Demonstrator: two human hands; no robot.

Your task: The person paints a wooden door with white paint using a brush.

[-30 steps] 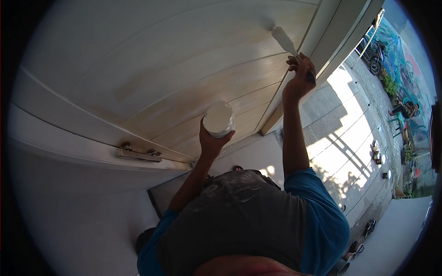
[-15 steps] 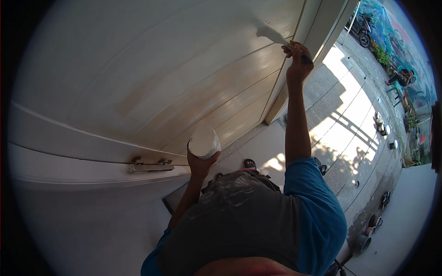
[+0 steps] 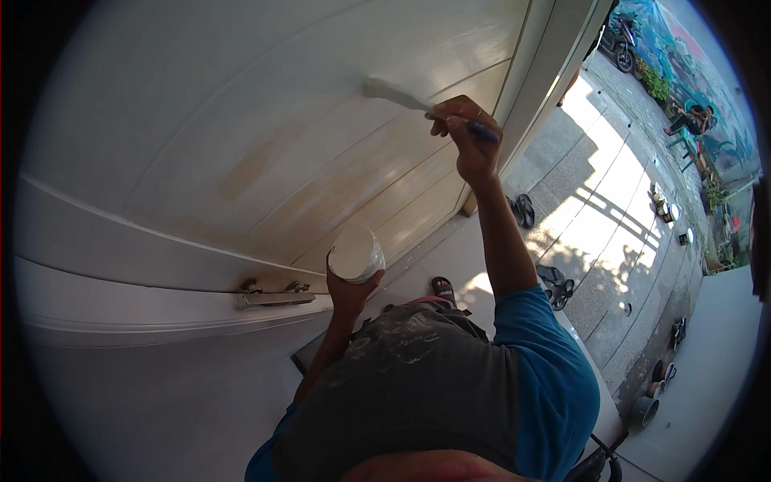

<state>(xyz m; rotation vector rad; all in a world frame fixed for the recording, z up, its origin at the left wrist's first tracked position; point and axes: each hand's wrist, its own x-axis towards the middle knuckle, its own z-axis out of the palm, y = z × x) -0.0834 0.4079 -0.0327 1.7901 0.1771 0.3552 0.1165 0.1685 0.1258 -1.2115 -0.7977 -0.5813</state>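
My right hand [image 3: 470,132] is closed round the dark handle of a paintbrush [image 3: 401,98]. The brush tip, coated white, meets the panelled door [image 3: 321,112], or lies very near it. White paint covers much of the door, and brownish patches show through on its lower part. Lower and to the left, my left hand [image 3: 351,289] grips a round tub of white paint [image 3: 353,253] from below and the side. White smears mark the tub's outside.
A metal door handle [image 3: 277,299] is at lower left. The door frame [image 3: 546,80] stands to the right. Beyond it, sandals [image 3: 554,285] lie on the paving, with cans [image 3: 666,210] farther out. A person sits on a green stool [image 3: 684,146]; a motorbike [image 3: 622,44] is parked behind.
My right hand has moved left and slightly down, carrying the paintbrush away from the frame across the door. My left hand and the tub have stayed almost in place.
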